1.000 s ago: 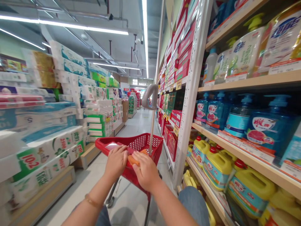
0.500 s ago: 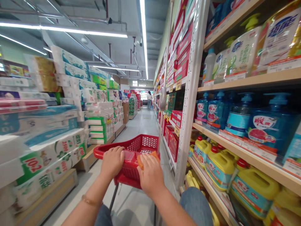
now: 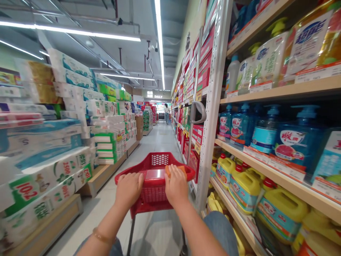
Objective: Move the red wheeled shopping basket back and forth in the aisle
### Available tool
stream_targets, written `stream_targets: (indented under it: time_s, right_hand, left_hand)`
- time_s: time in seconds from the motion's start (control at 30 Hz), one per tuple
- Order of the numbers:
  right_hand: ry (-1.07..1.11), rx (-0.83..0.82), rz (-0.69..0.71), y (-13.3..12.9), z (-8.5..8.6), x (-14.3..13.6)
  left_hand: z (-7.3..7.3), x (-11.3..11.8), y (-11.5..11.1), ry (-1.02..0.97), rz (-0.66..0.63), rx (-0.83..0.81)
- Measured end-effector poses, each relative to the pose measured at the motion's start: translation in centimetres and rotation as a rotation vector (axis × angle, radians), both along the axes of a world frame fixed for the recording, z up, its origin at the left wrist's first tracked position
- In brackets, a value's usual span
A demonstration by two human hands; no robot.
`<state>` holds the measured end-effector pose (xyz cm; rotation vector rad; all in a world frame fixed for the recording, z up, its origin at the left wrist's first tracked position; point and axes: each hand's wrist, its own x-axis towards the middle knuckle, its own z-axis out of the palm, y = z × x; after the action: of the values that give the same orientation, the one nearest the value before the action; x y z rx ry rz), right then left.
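A red plastic shopping cart (image 3: 157,193) stands straight in front of me in the aisle, its basket facing away. My left hand (image 3: 130,188) is wrapped over the left part of its red handle. On the right part rests my right hand (image 3: 176,185), its fingers curled over a folded orange cloth (image 3: 183,168) pressed against the handle. Most of the cloth is hidden under that hand. Between the two hands, a flat shiny panel (image 3: 155,174) on the handle shows. My knees are bent on both sides behind the cart.
Stacked tissue packs (image 3: 53,185) stand on low wooden platforms to the left. Close on the right is a shelf with blue pump bottles (image 3: 291,138) and yellow jugs (image 3: 282,209). A white metal post (image 3: 213,89) ends that shelf. Far down the aisle stands a person (image 3: 167,113).
The cart has swung from an angle to point straight down the aisle. Both hands have stayed on its handle, the right one still over the orange cloth. My view has turned slightly right.
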<state>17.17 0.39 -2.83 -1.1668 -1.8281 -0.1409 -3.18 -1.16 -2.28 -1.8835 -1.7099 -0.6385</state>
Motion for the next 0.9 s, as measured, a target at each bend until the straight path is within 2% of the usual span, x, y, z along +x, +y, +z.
stream_targets:
  time_s: [0.13, 0.27, 0.33, 0.47, 0.57, 0.67, 0.77, 0.9]
  right_hand:
    - [-0.101, -0.014, 0.143, -0.1, 0.9, -3.0]
    - [-0.204, -0.018, 0.286, -0.2, 1.5, -2.9]
    - [-0.203, -0.032, 0.269, 0.2, 1.7, -1.9]
    - [-0.157, -0.096, 0.150, 1.3, 1.9, -1.0]
    - [-0.138, -0.139, 0.067, 1.6, 2.2, -2.7]
    - [-0.186, -0.121, 0.125, 1.3, 2.5, -5.2]
    - [-0.223, -0.096, 0.200, 1.3, 2.6, -6.0]
    - [-0.192, -0.143, 0.090, 2.3, 2.6, -3.2]
  left_hand:
    - [0.0, 1.6, 0.2, 0.024, -0.009, 0.014]
    - [0.0, 0.7, 0.3, 0.038, -0.019, 0.012]
    - [-0.1, 0.3, 0.2, 0.041, -0.026, 0.014]
    - [-0.5, 0.7, 0.2, 0.024, 0.006, 0.064]
    - [-0.6, 1.5, 0.4, 0.005, 0.028, 0.096]
    - [-0.6, 1.5, 0.6, -0.005, 0.005, 0.084]
    - [-0.1, -0.4, 0.8, -0.008, -0.100, 0.008]
    - [0.5, -4.8, 1.2, -0.067, -0.247, -0.136]
